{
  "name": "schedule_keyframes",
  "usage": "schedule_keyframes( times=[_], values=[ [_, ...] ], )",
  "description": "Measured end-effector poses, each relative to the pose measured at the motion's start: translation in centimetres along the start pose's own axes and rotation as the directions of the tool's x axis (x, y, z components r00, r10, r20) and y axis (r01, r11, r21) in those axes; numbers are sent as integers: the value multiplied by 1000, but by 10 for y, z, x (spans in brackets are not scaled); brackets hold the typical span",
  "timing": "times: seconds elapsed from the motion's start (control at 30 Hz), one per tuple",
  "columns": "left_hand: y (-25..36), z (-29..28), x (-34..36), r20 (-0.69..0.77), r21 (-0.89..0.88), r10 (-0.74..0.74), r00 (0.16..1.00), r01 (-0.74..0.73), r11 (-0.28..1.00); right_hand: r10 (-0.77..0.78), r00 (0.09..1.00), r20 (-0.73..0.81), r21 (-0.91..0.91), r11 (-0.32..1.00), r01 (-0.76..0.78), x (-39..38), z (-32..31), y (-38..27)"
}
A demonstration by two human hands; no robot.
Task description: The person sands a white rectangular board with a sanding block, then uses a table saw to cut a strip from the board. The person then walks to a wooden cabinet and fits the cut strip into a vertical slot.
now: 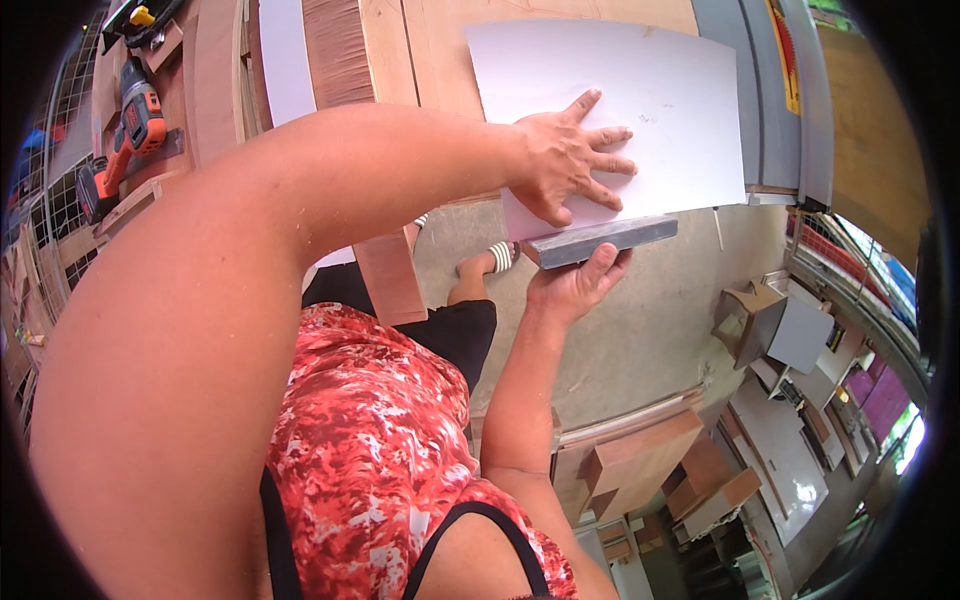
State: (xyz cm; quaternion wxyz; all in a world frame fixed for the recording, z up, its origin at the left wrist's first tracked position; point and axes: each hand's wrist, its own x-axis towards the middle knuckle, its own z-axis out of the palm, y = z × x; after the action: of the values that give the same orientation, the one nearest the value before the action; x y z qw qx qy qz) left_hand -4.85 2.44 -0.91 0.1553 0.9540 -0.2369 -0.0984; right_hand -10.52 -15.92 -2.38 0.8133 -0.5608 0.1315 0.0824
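You wear a sleeveless fabric top [370,420] mottled in red and white, with a smooth black trim [470,508] curving along its opening. Below come plain black shorts [465,335] and dark slide sandals [502,257] with white-striped straps. Your left hand [572,165] and right hand [578,283] are bare.

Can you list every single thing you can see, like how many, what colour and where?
Bench: one, light brown, top middle
White sheet: one, white, on the bench
Grey block: one, grey, by the sheet's near edge
Drill: one, orange and black, upper left
Boards: several, brown, upper left
Box-like pieces: several, brown, lower right
Floor: one, grey, middle
Striped sandals: two, white and dark, on the floor
Shorts: one pair, black, middle
Top: one, red and white, lower middle
Left hand: one, bare, spread on the sheet
Right hand: one, bare, holding the block
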Motion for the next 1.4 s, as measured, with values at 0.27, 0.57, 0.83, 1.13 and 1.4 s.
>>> schedule_keyframes(
  times=[0.27, 0.57, 0.83, 1.13, 1.4],
  values=[
    [-1, 0, 2, -8, -10, 3, 1000, -3, 1000, 33, 999, 18, -5, 999, -32, -34, 4, 12],
    [-1, 3, 4, -18, -9, 9, 1000, -9, 1000, 73, 997, 15, -46, 996, -72, -62, 5, 18],
    [0, 3, 9, -16, -14, 11, 1000, -11, 1000, 44, 999, 2, -22, 999, -44, -39, -1, 7],
    [1, 5, 8, -35, 17, 4, 999, -3, 1000, -5, 998, 68, 3, 1000, 5, -1, -5, -7],
    [-1, -3, 7, -10, -4, 8, 1000, -8, 1000, -16, 998, 58, -21, 1000, 17, -10, -5, 2]
  ],
)
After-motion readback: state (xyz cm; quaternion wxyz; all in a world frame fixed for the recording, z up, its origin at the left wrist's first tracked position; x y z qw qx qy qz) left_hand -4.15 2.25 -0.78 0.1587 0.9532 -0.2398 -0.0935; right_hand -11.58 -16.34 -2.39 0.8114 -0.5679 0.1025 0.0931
